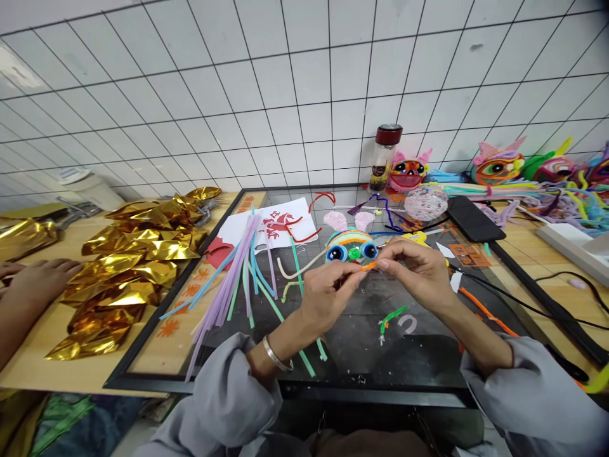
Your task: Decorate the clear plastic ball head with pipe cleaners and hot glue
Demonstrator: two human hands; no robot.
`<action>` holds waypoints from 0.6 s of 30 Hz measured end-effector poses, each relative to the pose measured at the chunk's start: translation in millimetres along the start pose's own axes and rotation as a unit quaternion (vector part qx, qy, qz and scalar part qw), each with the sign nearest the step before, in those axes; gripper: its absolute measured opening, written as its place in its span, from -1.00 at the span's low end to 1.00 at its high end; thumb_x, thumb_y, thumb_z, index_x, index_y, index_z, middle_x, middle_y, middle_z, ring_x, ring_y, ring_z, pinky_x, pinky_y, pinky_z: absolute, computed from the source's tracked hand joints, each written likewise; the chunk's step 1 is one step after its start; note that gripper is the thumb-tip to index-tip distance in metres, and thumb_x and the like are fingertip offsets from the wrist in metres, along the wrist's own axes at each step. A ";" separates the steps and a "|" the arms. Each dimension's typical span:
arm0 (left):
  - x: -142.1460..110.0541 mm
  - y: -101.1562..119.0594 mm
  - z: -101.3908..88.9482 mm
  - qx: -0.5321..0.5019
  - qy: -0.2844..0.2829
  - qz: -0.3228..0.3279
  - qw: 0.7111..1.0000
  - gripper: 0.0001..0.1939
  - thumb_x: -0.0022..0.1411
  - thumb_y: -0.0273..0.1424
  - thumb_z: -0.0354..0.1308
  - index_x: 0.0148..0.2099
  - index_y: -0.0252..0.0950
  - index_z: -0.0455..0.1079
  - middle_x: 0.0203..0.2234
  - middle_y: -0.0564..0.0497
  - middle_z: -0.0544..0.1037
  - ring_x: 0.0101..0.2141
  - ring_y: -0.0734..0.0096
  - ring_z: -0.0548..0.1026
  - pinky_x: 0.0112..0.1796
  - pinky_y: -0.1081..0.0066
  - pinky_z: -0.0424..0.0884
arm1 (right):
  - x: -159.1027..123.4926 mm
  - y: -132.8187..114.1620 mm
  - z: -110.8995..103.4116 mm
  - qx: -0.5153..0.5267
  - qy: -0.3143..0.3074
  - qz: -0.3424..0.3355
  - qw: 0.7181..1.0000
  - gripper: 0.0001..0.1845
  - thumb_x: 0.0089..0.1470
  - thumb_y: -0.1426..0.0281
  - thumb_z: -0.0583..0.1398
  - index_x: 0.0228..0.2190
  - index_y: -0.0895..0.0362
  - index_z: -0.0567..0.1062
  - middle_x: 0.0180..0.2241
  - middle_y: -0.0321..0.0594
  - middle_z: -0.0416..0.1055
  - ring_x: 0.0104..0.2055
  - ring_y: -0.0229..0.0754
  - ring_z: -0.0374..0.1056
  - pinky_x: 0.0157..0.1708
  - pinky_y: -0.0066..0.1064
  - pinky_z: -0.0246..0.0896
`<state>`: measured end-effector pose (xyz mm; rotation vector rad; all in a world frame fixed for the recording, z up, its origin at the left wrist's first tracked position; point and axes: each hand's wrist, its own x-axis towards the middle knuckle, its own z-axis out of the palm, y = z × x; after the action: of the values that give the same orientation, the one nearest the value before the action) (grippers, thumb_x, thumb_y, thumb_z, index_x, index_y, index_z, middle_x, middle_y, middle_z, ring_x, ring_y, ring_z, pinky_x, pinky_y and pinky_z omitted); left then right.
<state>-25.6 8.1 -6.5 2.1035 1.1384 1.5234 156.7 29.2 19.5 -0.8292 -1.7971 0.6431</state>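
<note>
Between my two hands is a short orange pipe cleaner. The fingertips of my left hand pinch one end, and my right hand pinches the other. Just behind them sits a round animal head made of pipe cleaners, with pink ears, big blue eyes and a green nose; my fingers cover its lower part. In front of my hands, a bent green pipe cleaner piece and a curved pale piece lie on the dark glass board.
Purple, blue and green pipe cleaners lie left, over white paper. A yellow glue gun, a phone and a glass bottle are behind to the right. Another person's hand rests beside gold foil.
</note>
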 end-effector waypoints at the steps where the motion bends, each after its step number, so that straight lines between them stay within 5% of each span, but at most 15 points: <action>1: 2.3 -0.4 -2.3 0.014 0.008 0.006 1.000 -0.88 0.23 -0.41 0.20 -0.33 -0.31 0.53 -0.53 0.01 0.59 -0.56 0.53 0.44 -0.49 0.52 0.35 | 0.3 0.1 -1.1 -0.023 -0.004 -0.014 1.000 -0.82 0.13 0.33 0.23 -0.49 0.10 0.48 -0.52 -0.27 0.41 -0.43 -0.23 0.31 -0.39 -0.38 0.21; 9: 9.6 -5.2 -8.3 0.062 0.035 0.090 0.993 -0.95 0.21 -0.51 0.22 -0.31 -0.34 0.51 -0.52 0.02 0.59 -0.51 0.54 0.48 -0.46 0.54 0.37 | -1.4 1.8 0.9 -0.186 0.016 -0.172 0.967 -0.91 0.16 0.48 0.19 -0.39 0.10 0.46 -0.47 -0.25 0.44 -0.42 -0.24 0.35 -0.37 -0.39 0.23; 18: 14.1 -8.3 -12.4 0.078 0.053 0.132 0.987 -0.92 0.23 -0.55 0.19 -0.21 -0.35 0.47 -0.38 -0.04 0.62 -0.36 0.49 0.56 -0.33 0.52 0.48 | -0.2 5.6 -0.3 -0.185 -0.005 -0.155 0.970 -0.87 0.22 0.46 0.13 -0.40 0.10 0.39 -0.46 -0.25 0.38 -0.41 -0.23 0.31 -0.37 -0.39 0.19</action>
<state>-38.5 21.4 2.3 2.3836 1.0798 1.7326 158.4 32.5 15.3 -0.7629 -2.0331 0.1087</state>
